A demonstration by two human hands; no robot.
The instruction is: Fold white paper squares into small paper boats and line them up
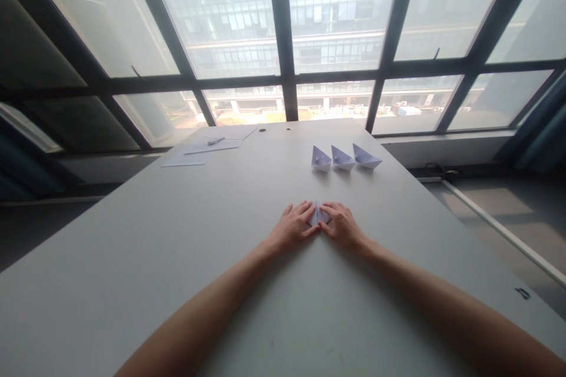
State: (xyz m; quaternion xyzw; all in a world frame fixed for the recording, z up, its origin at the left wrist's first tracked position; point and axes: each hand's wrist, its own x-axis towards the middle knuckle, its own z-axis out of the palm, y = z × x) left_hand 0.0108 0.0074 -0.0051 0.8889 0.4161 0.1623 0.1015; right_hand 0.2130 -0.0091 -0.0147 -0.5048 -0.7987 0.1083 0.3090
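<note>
A small piece of folded white paper (317,215) lies on the table, with a crease running down its middle. My left hand (295,224) covers its left side, fingers curved over it and thumb at its near edge. On the right side, my right hand (342,225) holds it in the same way, and the two thumbs nearly meet. Parts of the paper are hidden under the fingers. Beyond my hands stand three folded paper boats in a row: a left one (321,160), a middle one (342,159) and a right one (367,157).
The white table (145,259) stretches toward large windows (230,12). At its far left lie loose paper sheets (188,158) with a small whitish object (216,141) on top. Near the far edge is a dark round hole (262,130). A small dark mark (522,293) sits at the right edge.
</note>
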